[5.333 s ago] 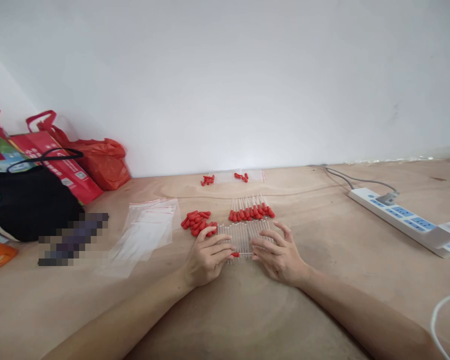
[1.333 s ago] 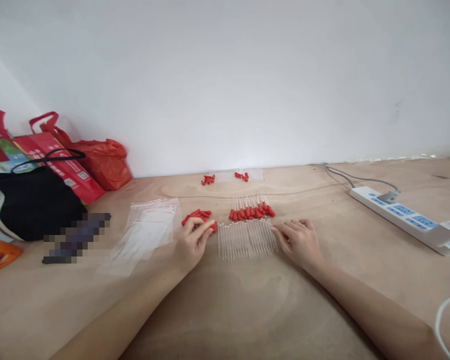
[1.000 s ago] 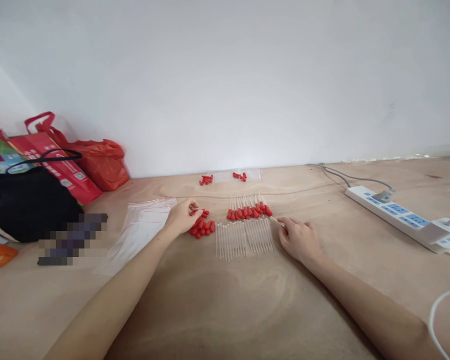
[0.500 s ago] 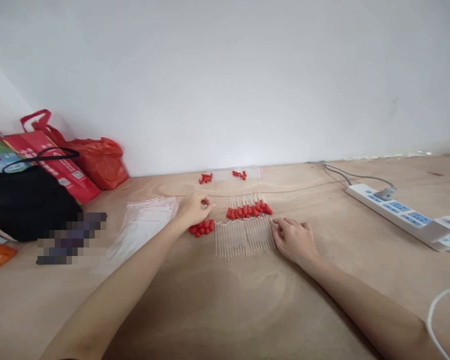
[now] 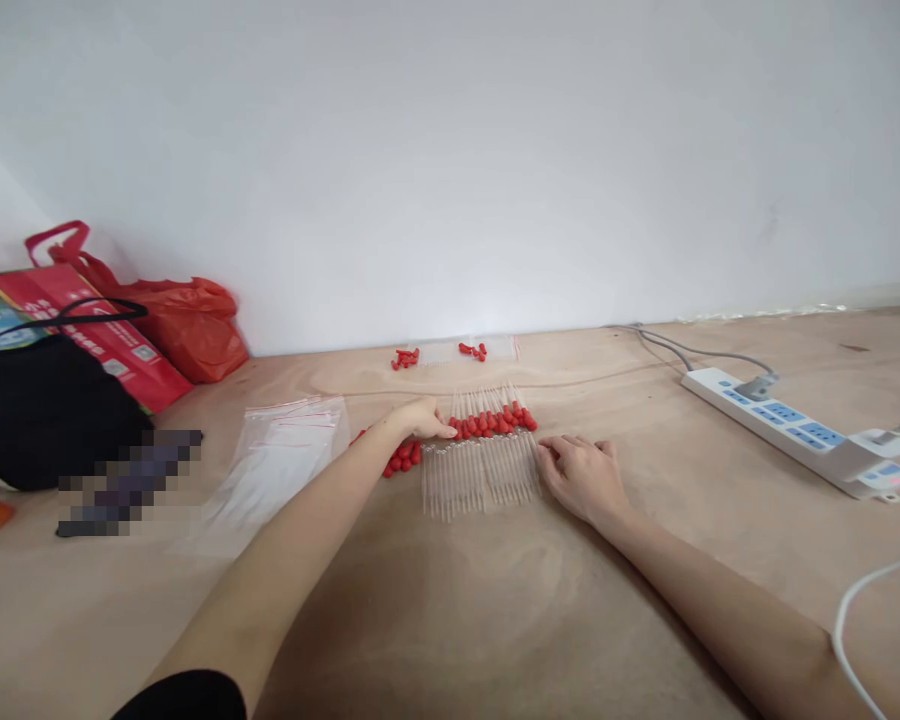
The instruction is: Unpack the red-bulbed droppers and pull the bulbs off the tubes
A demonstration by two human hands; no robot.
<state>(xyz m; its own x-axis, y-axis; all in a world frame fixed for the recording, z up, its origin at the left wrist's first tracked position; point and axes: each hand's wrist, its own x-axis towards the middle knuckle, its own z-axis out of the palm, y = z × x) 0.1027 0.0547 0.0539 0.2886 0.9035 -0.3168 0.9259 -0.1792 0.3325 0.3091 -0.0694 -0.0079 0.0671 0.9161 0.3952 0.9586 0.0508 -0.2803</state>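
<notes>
My left hand [image 5: 424, 418] is closed in a pinch at the left end of a row of glass droppers [image 5: 487, 402] fitted with red rubber bulbs [image 5: 495, 422]. Its fingertips meet the leftmost red bulb and partly cover it. Loose red rubber bulbs [image 5: 403, 458] lie in a pile under my left forearm, partly hidden by it. Bare glass dropper tubes [image 5: 480, 478] lie side by side in front of the bulb row. At their right end, my right hand [image 5: 581, 475] rests on the table with fingers loosely bent and apart, holding nothing visible.
Clear zip bags [image 5: 277, 460] lie left of my left forearm. Bagged tubes [image 5: 436, 352] with red bulbs are by the wall. A white power strip [image 5: 795, 425] with cables is at right. Red and black bags [image 5: 52, 410] and a blurred dark object [image 5: 131, 483] are at left.
My left hand has moved right, from above the loose bulbs to the left end of the bulb row. My right hand stays beside the tubes. The whole view has shifted slightly.
</notes>
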